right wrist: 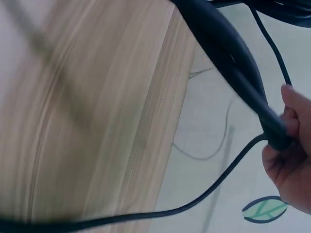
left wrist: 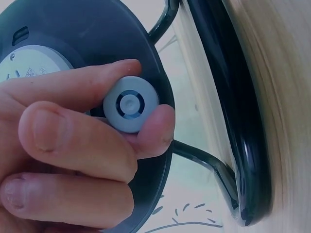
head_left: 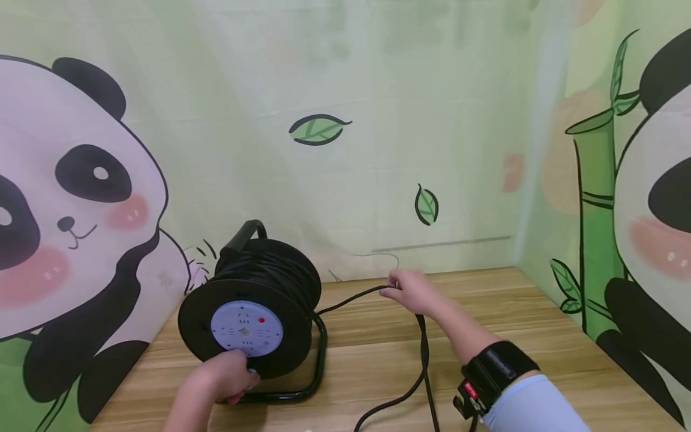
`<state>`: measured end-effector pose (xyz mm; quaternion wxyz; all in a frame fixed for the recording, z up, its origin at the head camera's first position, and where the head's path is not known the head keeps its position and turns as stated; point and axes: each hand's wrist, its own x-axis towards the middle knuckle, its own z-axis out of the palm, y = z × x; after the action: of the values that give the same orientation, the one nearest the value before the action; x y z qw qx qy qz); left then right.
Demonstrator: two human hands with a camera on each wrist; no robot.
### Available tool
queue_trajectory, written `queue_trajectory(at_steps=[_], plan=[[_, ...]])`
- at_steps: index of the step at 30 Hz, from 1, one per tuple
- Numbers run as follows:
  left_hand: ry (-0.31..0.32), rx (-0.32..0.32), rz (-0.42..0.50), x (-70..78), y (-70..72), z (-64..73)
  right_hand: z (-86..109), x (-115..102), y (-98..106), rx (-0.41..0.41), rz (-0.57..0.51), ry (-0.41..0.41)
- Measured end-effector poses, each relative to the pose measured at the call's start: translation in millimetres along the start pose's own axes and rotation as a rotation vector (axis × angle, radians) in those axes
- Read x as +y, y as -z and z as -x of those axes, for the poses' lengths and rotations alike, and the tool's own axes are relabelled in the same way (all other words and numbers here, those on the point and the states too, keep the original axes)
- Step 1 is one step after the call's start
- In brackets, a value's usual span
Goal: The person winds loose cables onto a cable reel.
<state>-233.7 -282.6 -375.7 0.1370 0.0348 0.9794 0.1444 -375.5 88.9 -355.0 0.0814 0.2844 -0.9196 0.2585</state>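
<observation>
A black cable reel (head_left: 294, 348) with a pale round socket panel (head_left: 247, 328) stands on its tubular frame at the left of the table. My left hand (head_left: 224, 375) is at the lower front of its disc; in the left wrist view the thumb and index finger pinch a round grey crank knob (left wrist: 130, 105). My right hand (head_left: 415, 291) holds the black cable (head_left: 356, 295) to the right of the reel, above the table. One stretch runs from the fingers to the drum, and further strands (right wrist: 228, 68) hang down from the hand. Cable is wound on the drum.
The wooden table (head_left: 486, 312) meets a pale green printed backdrop (head_left: 367, 180) with pandas and leaves. Loose cable (head_left: 388, 402) trails toward the table's near edge. The reel's black carry handle (head_left: 241, 240) rises at its back. A black band (head_left: 499, 369) with a device sits on the right wrist.
</observation>
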Motion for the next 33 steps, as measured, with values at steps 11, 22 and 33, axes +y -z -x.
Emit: queue_trajectory(at_steps=[11, 22, 33], plan=[[0.013, 0.013, 0.026, -8.4, -3.0, -2.9, 7.5, 17.4, 19.8, 0.036, 0.167, -0.011], [0.038, -0.007, 0.133, -5.1, -3.0, -4.8, 12.8, 30.7, 23.3, 0.067, 0.431, -0.014], [0.043, -0.015, 0.175, -2.5, -3.4, -5.8, 13.5, 39.3, 32.5, 0.201, 0.549, 0.03]])
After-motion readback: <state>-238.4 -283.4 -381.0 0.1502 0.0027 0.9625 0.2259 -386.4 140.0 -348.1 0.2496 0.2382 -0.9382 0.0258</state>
